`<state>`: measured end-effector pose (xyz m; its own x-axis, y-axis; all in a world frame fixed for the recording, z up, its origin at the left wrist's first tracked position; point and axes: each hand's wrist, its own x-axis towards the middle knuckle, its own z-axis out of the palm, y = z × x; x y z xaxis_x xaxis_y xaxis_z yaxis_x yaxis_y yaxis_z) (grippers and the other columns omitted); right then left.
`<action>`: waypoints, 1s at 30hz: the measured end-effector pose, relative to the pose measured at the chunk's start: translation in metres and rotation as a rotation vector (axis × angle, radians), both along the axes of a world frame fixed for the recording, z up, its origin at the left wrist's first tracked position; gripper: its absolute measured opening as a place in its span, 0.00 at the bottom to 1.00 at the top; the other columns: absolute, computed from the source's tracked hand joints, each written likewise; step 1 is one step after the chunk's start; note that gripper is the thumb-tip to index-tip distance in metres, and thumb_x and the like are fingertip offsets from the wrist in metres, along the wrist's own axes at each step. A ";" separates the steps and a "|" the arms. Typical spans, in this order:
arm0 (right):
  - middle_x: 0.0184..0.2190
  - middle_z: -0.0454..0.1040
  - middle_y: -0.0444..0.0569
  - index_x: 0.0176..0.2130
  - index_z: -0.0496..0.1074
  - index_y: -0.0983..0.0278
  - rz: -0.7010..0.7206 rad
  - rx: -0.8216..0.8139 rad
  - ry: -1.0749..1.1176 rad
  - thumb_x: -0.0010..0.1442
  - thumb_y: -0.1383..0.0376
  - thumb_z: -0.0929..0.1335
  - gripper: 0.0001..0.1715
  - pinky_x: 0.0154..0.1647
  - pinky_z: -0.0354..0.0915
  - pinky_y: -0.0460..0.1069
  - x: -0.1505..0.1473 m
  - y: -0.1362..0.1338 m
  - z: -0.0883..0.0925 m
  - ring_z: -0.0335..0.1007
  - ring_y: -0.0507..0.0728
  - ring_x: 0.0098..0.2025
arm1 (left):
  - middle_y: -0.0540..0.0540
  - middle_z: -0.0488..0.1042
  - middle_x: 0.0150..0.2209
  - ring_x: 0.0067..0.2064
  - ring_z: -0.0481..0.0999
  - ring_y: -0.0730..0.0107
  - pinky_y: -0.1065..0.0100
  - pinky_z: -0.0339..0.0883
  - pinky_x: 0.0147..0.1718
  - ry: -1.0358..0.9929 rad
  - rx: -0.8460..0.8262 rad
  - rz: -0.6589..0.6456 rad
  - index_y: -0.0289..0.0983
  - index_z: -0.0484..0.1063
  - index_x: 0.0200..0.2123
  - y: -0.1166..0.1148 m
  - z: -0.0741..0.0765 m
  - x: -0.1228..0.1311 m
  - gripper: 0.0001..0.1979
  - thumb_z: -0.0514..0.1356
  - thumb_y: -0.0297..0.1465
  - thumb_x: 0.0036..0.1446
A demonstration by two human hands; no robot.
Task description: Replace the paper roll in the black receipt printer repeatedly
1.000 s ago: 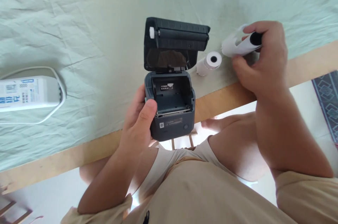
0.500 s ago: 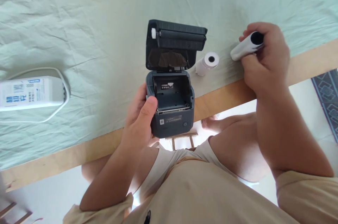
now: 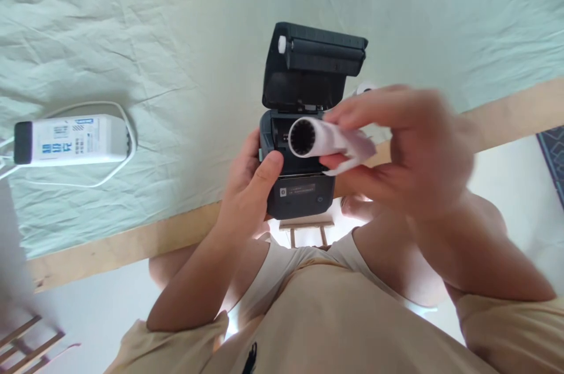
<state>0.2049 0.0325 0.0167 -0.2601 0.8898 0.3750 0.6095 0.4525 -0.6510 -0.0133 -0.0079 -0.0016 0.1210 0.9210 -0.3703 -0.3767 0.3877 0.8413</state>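
Observation:
My left hand point(image 3: 249, 186) is wrapped round the left side of a small dark label printer point(image 3: 297, 201), its thumb on the upper rim. The printer's lid point(image 3: 315, 60) stands raised on its hinge, showing a black roller and a white gear. My right hand point(image 3: 418, 151), blurred by motion, pinches a white paper roll point(image 3: 325, 138) with a wide ribbed core and a loose paper end. This roll is over the printer's compartment and hides much of it; contact between them I cannot tell. Behind my right fingers, only the top of a second paper roll point(image 3: 366, 87) shows.
A white block with blue print point(image 3: 81, 140) and a white cable point(image 3: 134, 139) lies on the left of the pale green cloth point(image 3: 198, 57). The table's wooden edge point(image 3: 132, 253) runs in front of my legs. A wooden stool point(image 3: 306, 224) is partly visible below.
My right hand has carried the paper roll left from the right side of the cloth to above the printer. Its wide core opening now faces left. The printer appears slightly further right.

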 end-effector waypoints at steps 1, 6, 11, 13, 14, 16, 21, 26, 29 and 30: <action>0.46 0.84 0.43 0.46 0.74 0.54 0.057 0.084 -0.001 0.65 0.64 0.72 0.09 0.43 0.76 0.58 -0.010 -0.004 -0.001 0.84 0.60 0.45 | 0.49 0.82 0.36 0.26 0.80 0.68 0.70 0.69 0.15 0.020 0.002 0.022 0.40 0.78 0.54 0.000 0.000 0.001 0.19 0.71 0.42 0.64; 0.37 0.86 0.42 0.38 0.71 0.58 0.159 0.328 -0.075 0.68 0.73 0.69 0.09 0.39 0.73 0.53 -0.028 0.001 -0.016 0.85 0.56 0.40 | 0.48 0.80 0.39 0.34 0.77 0.71 0.73 0.71 0.27 0.047 0.025 0.074 0.41 0.81 0.51 0.000 0.000 0.003 0.18 0.72 0.44 0.63; 0.35 0.85 0.41 0.35 0.68 0.57 0.185 0.399 0.001 0.63 0.73 0.70 0.11 0.38 0.70 0.54 -0.025 0.001 -0.011 0.83 0.56 0.38 | 0.49 0.80 0.40 0.35 0.76 0.71 0.73 0.71 0.30 0.040 0.076 0.057 0.43 0.82 0.52 -0.002 -0.007 -0.002 0.15 0.70 0.41 0.66; 0.34 0.84 0.41 0.34 0.68 0.58 0.287 0.412 0.016 0.62 0.71 0.70 0.09 0.37 0.68 0.55 -0.025 -0.001 -0.010 0.81 0.56 0.37 | 0.50 0.78 0.37 0.33 0.75 0.72 0.73 0.69 0.28 0.026 0.072 0.040 0.42 0.81 0.51 -0.002 -0.010 -0.004 0.14 0.68 0.42 0.68; 0.34 0.84 0.40 0.34 0.67 0.58 0.340 0.411 0.016 0.64 0.69 0.69 0.08 0.37 0.67 0.56 -0.026 -0.003 -0.012 0.80 0.55 0.36 | 0.50 0.78 0.37 0.33 0.75 0.72 0.73 0.70 0.28 0.018 0.072 0.024 0.42 0.80 0.52 -0.002 -0.011 -0.005 0.14 0.67 0.42 0.68; 0.34 0.83 0.40 0.35 0.67 0.58 0.416 0.411 0.020 0.70 0.60 0.67 0.10 0.37 0.64 0.57 -0.027 -0.004 -0.018 0.78 0.54 0.34 | 0.49 0.80 0.42 0.39 0.80 0.69 0.70 0.76 0.36 0.018 0.091 -0.029 0.42 0.77 0.55 -0.002 -0.012 -0.006 0.17 0.69 0.40 0.66; 0.31 0.79 0.44 0.36 0.71 0.57 0.307 0.460 0.183 0.74 0.54 0.64 0.15 0.32 0.66 0.57 -0.028 -0.003 -0.022 0.75 0.54 0.30 | 0.43 0.78 0.61 0.59 0.80 0.54 0.59 0.78 0.55 0.152 0.113 -0.031 0.44 0.61 0.71 0.000 -0.007 -0.004 0.43 0.74 0.29 0.55; 0.57 0.78 0.49 0.49 0.74 0.53 -0.057 0.292 0.157 0.65 0.66 0.68 0.14 0.33 0.73 0.53 -0.022 -0.003 -0.005 0.79 0.61 0.53 | 0.39 0.77 0.63 0.61 0.80 0.46 0.55 0.81 0.52 0.214 0.068 -0.052 0.44 0.60 0.73 0.000 -0.002 -0.004 0.49 0.75 0.30 0.49; 0.63 0.73 0.47 0.60 0.69 0.49 -0.072 0.211 0.215 0.68 0.63 0.68 0.23 0.30 0.70 0.53 -0.019 -0.002 -0.006 0.80 0.55 0.40 | 0.39 0.78 0.60 0.57 0.82 0.48 0.59 0.82 0.47 0.218 0.072 -0.033 0.42 0.60 0.73 -0.001 0.000 -0.005 0.51 0.76 0.30 0.48; 0.56 0.77 0.46 0.57 0.71 0.49 -0.058 0.271 0.255 0.68 0.60 0.68 0.19 0.28 0.68 0.53 -0.018 -0.001 -0.009 0.76 0.53 0.33 | 0.38 0.78 0.61 0.57 0.82 0.48 0.61 0.82 0.45 0.223 0.062 -0.027 0.41 0.60 0.73 -0.001 0.001 -0.005 0.51 0.76 0.30 0.49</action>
<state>0.1865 0.0315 0.0077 -0.0797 0.7602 0.6448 0.4729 0.5983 -0.6469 -0.0187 -0.0092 -0.0007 0.0672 0.9405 -0.3332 -0.1690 0.3398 0.9252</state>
